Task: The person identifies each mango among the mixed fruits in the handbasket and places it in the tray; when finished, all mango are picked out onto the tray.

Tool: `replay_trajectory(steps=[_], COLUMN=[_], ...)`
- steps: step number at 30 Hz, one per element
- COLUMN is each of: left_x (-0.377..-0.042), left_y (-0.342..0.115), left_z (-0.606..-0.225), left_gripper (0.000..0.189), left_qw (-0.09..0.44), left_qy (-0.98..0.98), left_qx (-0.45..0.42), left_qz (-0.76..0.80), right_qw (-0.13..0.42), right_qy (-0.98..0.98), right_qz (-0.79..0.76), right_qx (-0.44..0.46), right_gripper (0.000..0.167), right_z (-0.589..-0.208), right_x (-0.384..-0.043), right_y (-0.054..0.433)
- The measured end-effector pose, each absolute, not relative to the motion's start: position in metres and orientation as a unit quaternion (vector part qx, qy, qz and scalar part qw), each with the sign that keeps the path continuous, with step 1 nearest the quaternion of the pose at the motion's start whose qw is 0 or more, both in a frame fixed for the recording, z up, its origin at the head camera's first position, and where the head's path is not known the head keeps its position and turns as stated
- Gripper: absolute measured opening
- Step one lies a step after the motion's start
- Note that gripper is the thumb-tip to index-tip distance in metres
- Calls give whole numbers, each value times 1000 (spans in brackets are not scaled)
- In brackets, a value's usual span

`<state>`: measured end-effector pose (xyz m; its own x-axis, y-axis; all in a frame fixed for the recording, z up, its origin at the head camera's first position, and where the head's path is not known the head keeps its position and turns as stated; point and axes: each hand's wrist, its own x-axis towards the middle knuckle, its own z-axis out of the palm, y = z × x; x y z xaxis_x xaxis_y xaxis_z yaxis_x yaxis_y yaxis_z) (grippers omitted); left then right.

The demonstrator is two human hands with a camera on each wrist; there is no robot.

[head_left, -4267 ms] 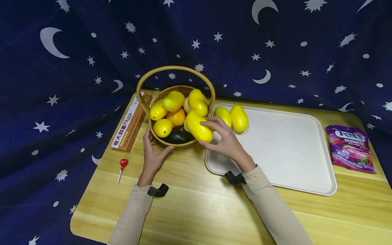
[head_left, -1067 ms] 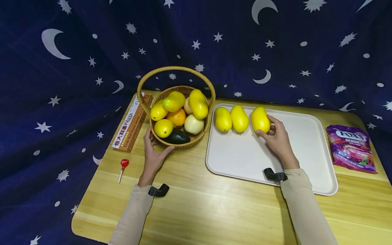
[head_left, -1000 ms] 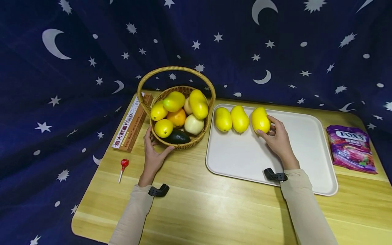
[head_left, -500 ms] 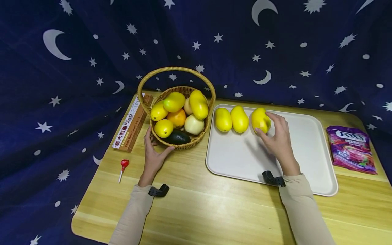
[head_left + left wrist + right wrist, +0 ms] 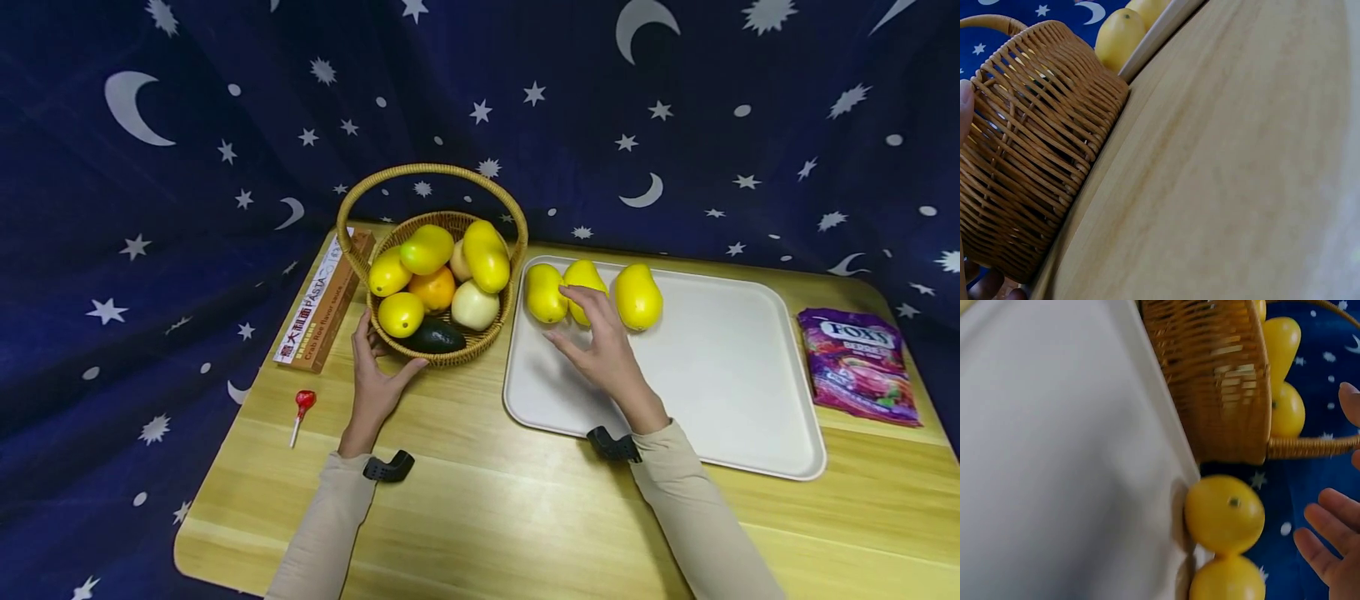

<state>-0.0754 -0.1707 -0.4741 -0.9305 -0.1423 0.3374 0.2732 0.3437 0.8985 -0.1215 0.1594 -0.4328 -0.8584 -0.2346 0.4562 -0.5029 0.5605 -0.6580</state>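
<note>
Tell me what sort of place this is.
Probably a staged tabletop set: a star-and-moon curtain fills the background behind a wooden table, where a fruit basket and a tray stand side by side.

Tray free right of mangoes

A pale wood-grained table with rounded corners stands before a dark blue cloth printed with white crescent moons, stars and dots. At the table's left side a long brown-and-white box, lettered PASTA and "Crab Roe flavor sauce", lies at a slant; near its closer end lies a red lollipop on a white stick. At the far right lies a purple FOX'S candy bag
</note>
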Motion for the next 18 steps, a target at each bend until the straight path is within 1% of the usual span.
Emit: replay_trajectory(steps=[5,14,18], left_x=[-76,-77,-76], left_y=[-171,-173,-173], left_z=[-473,-474,-474], left_gripper=[105,106,106], left_qw=[180,184,187], left_qy=[-799,-803,-802], left_qx=[-41,-45,-46], left_qz=[-572,-566,-565], right_qw=[138,114,101], right_qy=[-856,-846,-839], right_qz=[437,446,444], right_qx=[238,269,298], right_gripper=[67,66,65], right_z=[-428,-421,-417], right_x=[-123,-124,-124], right_y=[139,111,92])
